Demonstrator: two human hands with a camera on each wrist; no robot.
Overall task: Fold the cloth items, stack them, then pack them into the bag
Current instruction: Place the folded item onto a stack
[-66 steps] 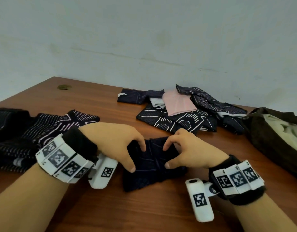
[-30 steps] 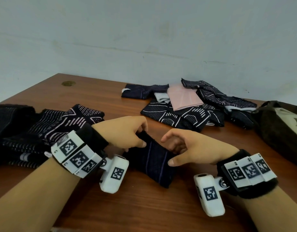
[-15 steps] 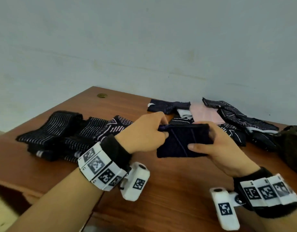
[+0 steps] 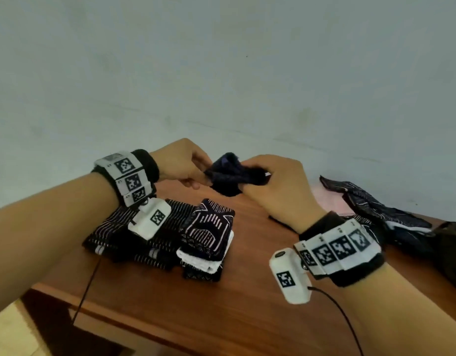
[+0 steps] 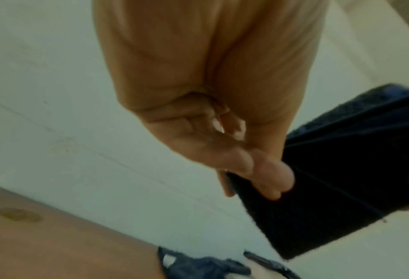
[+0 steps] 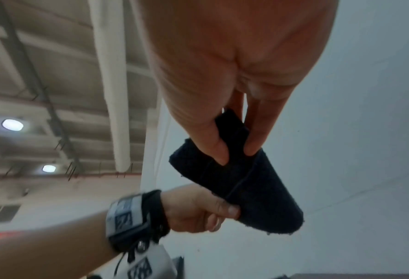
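Holding a small dark cloth (image 4: 228, 174) up off the table (image 4: 247, 291), both hands have it between them in the head view: the left hand (image 4: 181, 163) pinches its left end, the right hand (image 4: 275, 186) has fingers curled round its right end. Below and to the left of that grip sits a stack of folded cloths (image 4: 175, 237), so part of the folding and stacking looks done. To the right of the grip, behind the right wrist, a heap of unfolded cloths (image 4: 381, 214) lies on the table, so I judge a good share is left. The bag (image 4: 453, 242) is cut off at the right edge; I cannot see inside it, and packing seems not to have begun. The right fingers are hidden behind the cloth here.

From the left wrist, the thumb and fingertips (image 5: 272, 175) press on the near edge of the dark cloth (image 5: 337, 188), which looks folded in layers. The picture is blurred; a bit of the unfolded cloths (image 5: 205, 266) shows far below the grip.

From the right wrist, the thumb and a finger (image 6: 215, 145) clamp one end of the dark cloth (image 6: 244, 181), and the left hand (image 6: 198, 209) grips the other end, further off. How many folds it has I cannot make out, and no table shows here.
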